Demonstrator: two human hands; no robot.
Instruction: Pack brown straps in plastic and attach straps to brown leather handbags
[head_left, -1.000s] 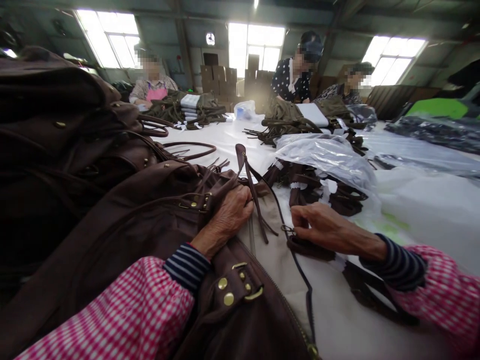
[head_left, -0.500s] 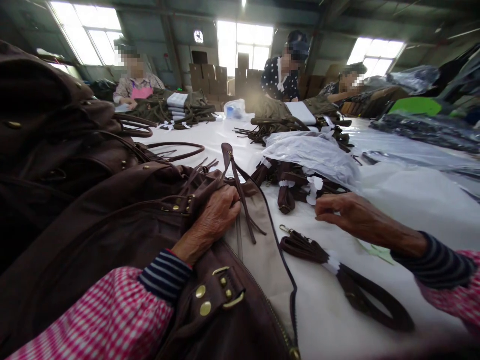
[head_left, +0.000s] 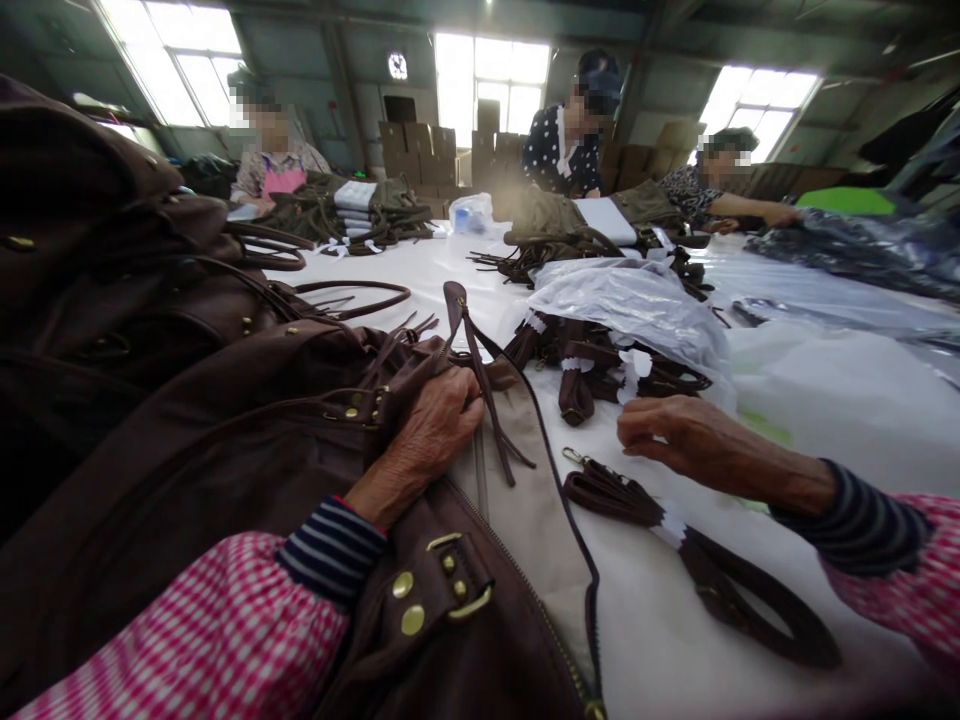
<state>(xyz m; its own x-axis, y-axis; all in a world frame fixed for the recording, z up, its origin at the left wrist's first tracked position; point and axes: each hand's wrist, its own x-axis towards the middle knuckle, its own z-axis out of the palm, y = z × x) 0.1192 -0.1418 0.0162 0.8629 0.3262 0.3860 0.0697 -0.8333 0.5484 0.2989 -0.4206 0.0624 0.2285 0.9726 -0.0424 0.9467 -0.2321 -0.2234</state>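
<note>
A dark brown leather bag (head_left: 300,470) lies unzipped before me, its beige lining (head_left: 517,520) showing. My left hand (head_left: 442,420) is closed on the bag's edge beside the zip opening; its fingertips are partly hidden. A zip pull with long leather laces (head_left: 487,400) hangs next to that hand. Over the table to the right, my right hand (head_left: 667,430) has its fingers curled in a closed shape; whether anything small sits in them I cannot make out. Just below it lies a folded brown strap (head_left: 720,570) with a brass clip and white band. More bundled straps (head_left: 581,375) lie just beyond it.
Brown bags (head_left: 90,240) pile up at left. Clear plastic (head_left: 630,300) partly covers the strap bundles. Olive bags (head_left: 562,220) are stacked farther back on the white table (head_left: 420,265). Several co-workers stand across the table, one reaching toward dark plastic-wrapped goods (head_left: 862,245).
My right hand has shifted slightly left, with its fingers still curled. My left hand stays on the bag. The co-worker at right has stretched an arm toward the wrapped goods.
</note>
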